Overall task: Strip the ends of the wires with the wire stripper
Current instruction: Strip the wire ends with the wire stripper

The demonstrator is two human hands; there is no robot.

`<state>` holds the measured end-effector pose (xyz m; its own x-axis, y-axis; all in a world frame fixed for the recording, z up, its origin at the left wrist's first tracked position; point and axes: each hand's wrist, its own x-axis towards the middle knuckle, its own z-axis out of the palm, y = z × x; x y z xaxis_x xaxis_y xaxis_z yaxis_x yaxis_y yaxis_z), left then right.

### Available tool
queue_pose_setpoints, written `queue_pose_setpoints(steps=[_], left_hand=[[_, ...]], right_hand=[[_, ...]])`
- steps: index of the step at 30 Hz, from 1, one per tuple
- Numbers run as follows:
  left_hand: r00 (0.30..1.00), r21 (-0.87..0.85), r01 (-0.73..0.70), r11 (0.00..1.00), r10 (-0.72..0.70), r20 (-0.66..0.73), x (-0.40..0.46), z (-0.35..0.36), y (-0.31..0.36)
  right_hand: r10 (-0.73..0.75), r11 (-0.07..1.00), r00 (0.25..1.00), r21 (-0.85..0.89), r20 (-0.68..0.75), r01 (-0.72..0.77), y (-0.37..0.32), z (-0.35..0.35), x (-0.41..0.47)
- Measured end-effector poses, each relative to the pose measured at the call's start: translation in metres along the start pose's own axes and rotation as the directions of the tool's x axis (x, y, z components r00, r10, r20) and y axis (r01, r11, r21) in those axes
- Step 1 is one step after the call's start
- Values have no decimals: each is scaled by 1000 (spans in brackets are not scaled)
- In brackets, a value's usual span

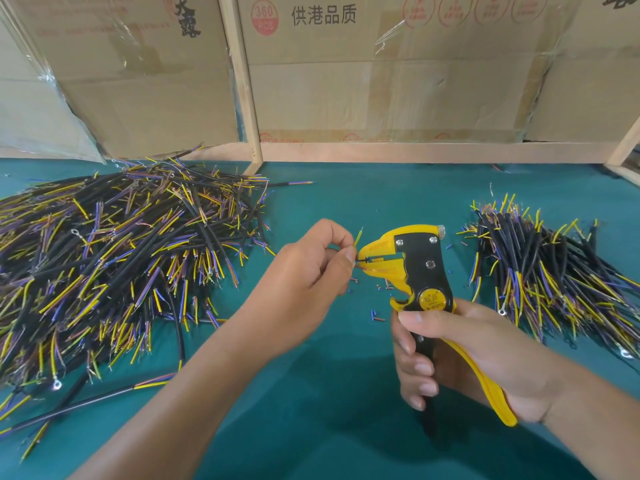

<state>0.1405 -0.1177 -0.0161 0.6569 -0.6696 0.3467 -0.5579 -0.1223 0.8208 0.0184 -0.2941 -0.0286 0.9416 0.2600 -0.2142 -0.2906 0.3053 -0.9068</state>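
The right hand (485,358) grips the handles of the yellow and black wire stripper (422,282) above the green worktop (329,393). The left hand (311,271) pinches thin coloured wires (358,237) at its nose. Farther away, big piles of black cables (121,254) lie left and right, before cardboard boxes (381,81).

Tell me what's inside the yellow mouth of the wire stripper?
A thin wire end pinched by the left hand pokes into the wire stripper. How deep it goes is hidden by the yellow head.
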Motion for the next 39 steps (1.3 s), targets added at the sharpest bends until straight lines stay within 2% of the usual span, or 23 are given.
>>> queue_pose_setpoints(steps=[13, 25, 39], left_hand=[[1000, -101, 21, 995, -21, -1, 0, -2, 8], [1000, 19, 2, 1000, -2, -2, 1, -1, 3], [999, 10, -31, 999, 31, 11, 0, 0, 0]], right_hand=[[10, 1000, 1000, 19, -12, -10, 0, 3, 1], [14, 999, 997, 41, 77, -17, 1, 0, 0], [7, 999, 999, 43, -44, -5, 4, 7, 0]])
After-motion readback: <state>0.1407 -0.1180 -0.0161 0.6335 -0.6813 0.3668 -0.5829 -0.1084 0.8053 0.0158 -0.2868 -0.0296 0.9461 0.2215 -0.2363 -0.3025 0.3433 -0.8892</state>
